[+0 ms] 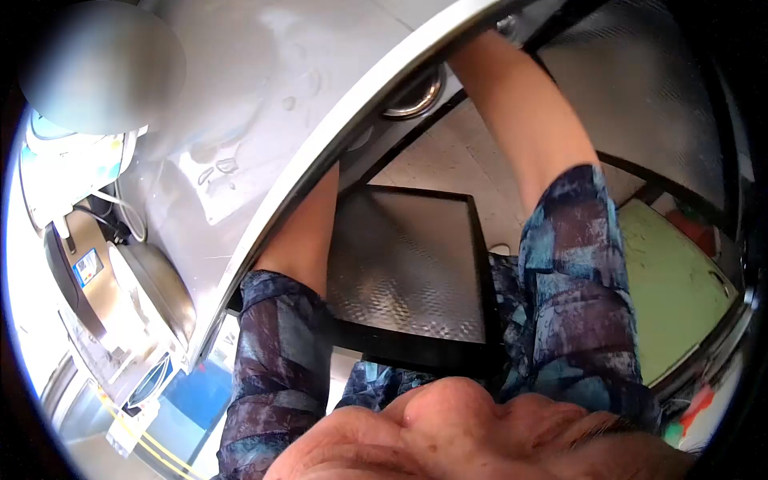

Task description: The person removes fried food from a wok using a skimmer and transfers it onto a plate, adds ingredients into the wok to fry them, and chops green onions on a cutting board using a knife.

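Both of my forearms reach under the raised pale edge [320, 128] of a metal worktop. My left forearm [300, 232] goes under it on the left, and my right forearm [524, 112] farther up on the right. The edge hides both hands, so I cannot see what they hold or touch. Between the arms is a black-framed cabinet door [408, 268] with a textured, see-through-looking panel. A round chrome-rimmed fitting [416, 96] shows beneath the edge, left of my right forearm.
The grey worktop [240, 72] has wet spots on it. A brown appliance with a label [88, 268], white cables [128, 212] and a rounded metal vessel [164, 284] stand at the left. Another dark textured panel [640, 96] and a green board [672, 280] are at the right.
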Motion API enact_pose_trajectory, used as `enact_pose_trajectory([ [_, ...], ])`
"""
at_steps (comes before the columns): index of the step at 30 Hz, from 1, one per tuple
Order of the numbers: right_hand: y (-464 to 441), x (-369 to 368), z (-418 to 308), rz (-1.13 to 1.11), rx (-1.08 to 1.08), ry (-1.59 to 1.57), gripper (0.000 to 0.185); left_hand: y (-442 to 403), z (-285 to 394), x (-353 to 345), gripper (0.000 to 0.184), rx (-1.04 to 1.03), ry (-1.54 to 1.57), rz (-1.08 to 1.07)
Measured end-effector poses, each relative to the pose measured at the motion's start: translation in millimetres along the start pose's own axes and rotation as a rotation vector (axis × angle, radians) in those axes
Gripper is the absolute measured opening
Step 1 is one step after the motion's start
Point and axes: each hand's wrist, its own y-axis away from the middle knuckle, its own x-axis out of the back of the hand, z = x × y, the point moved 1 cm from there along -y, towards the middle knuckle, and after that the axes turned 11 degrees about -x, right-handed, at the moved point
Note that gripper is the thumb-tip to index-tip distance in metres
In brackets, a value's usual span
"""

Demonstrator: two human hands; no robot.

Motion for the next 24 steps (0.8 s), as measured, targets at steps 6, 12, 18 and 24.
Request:
enact_pose_trajectory([
  [6,140.1,74.1,50.4,0.107,-0.665,-0.805,0.041,25.7,-24.9,-42.3,0.022,-0.045,-0.388,-0.180],
  [12,375.0,206.2,116.6,0.034,-0.717,0.010,0.049,165.9,30.1,-91.7,0.039,0.349,-0.917,-0.954],
  [18,452.5,350.8,67.4,0.049,-1.256,-1.144,0.042,319.8,158.1,-83.0,0.042,0.154,-0.705,-1.097],
  [24,458.6,404.6,-67.0,0.375,-1.073,-0.980,0.039,400.6,181.6,-22.8,0.032,0.536,-0.371,-0.992],
])
